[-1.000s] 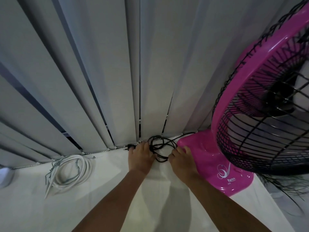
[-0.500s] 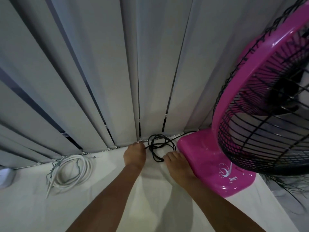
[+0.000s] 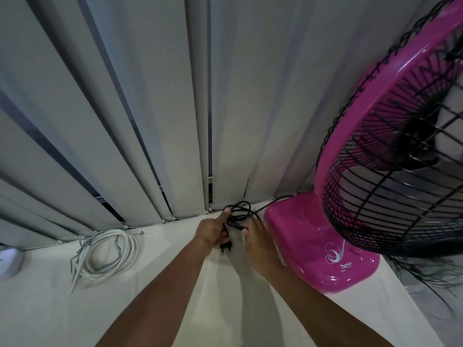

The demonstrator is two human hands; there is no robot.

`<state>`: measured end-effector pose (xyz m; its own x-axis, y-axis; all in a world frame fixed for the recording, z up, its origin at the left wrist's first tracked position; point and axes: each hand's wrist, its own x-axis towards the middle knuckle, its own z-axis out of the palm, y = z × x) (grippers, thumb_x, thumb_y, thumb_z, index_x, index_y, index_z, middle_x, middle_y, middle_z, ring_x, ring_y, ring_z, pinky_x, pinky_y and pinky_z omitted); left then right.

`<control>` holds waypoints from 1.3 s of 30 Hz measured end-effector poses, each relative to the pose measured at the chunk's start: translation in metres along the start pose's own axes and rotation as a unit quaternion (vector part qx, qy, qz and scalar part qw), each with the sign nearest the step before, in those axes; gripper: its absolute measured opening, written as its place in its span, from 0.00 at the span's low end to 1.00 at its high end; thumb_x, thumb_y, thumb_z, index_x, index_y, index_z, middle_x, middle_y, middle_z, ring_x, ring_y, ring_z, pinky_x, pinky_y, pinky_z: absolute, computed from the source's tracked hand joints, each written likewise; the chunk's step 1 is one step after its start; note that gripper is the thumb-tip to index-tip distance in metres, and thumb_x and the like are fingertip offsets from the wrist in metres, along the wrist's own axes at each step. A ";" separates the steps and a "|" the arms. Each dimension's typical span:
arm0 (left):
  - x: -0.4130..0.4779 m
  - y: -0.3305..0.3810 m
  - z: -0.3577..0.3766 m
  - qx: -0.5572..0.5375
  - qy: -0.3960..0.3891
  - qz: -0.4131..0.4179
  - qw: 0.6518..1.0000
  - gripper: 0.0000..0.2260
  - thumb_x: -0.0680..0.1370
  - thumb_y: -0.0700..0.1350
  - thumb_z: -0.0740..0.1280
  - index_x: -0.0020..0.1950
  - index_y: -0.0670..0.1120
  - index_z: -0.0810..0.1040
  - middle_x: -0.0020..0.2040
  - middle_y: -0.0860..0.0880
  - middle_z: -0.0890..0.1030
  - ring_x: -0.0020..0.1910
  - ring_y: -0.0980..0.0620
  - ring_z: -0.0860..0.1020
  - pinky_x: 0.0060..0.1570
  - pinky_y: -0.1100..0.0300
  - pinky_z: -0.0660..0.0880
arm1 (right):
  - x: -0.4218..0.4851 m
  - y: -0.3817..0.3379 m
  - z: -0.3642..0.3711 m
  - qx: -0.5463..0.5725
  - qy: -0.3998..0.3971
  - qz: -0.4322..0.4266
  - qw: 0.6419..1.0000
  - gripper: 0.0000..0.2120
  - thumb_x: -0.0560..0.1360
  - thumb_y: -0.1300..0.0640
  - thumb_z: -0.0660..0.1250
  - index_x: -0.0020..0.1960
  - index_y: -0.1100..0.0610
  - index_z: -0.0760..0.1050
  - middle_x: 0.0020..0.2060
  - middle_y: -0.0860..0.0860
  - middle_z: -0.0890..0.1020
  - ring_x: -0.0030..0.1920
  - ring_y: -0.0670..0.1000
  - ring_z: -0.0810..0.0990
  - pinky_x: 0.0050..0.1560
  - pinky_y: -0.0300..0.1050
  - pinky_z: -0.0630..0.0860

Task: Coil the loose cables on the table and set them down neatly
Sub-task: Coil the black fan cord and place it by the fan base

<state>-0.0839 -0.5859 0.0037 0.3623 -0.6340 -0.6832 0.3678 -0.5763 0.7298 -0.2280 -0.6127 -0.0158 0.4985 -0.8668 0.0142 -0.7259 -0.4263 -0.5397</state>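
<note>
- Two hands hold the thin black power cable (image 3: 241, 213): left hand (image 3: 211, 231) curled round its plug end, right hand (image 3: 259, 237) pinching a loop
- its black two-pin plug (image 3: 225, 247) hangs under the left palm
- the black loops lie on the white-covered table (image 3: 150, 296), just beside the pink plastic fan (image 3: 313, 234)
- a coiled white cable (image 3: 107, 254) lies well apart, leftward

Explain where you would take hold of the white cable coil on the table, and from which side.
Grip the white cable coil across its right-hand arc, where the loops lie bunched side by side, coming from above since it lies flat on the table. Avoid the left, where loose ends trail out and might let the loops slip apart.
</note>
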 end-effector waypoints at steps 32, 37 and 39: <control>0.011 -0.012 0.003 0.506 0.103 0.315 0.796 0.11 0.75 0.42 0.64 0.57 0.49 0.70 0.57 0.48 0.73 0.54 0.45 0.75 0.44 0.51 0.74 | 0.041 -0.009 -0.011 0.258 -0.098 0.282 0.919 0.13 0.75 0.52 0.68 0.36 0.57 0.73 0.30 0.51 0.74 0.32 0.50 0.73 0.33 0.43 0.67; 0.005 -0.028 0.004 0.544 0.084 0.334 0.765 0.07 0.77 0.43 0.61 0.51 0.45 0.77 0.52 0.43 0.76 0.50 0.41 0.76 0.43 0.48 0.75 | 0.051 -0.009 -0.019 0.391 -0.040 0.398 0.829 0.11 0.78 0.55 0.64 0.39 0.57 0.71 0.26 0.51 0.66 0.23 0.48 0.62 0.20 0.39 0.58; 0.006 -0.034 0.000 0.566 0.100 0.355 0.738 0.08 0.77 0.42 0.61 0.51 0.44 0.79 0.51 0.43 0.77 0.50 0.41 0.76 0.41 0.50 0.74 | 0.051 -0.007 -0.018 0.303 -0.053 0.351 0.885 0.13 0.79 0.53 0.62 0.38 0.58 0.73 0.28 0.54 0.72 0.26 0.52 0.70 0.25 0.43 0.67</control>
<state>-0.0940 -0.5706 -0.0252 0.2798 -0.9597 -0.0267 -0.8845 -0.2684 0.3816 -0.2059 -0.6583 0.0041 0.0907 -0.8204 -0.5646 -0.5032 0.4515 -0.7369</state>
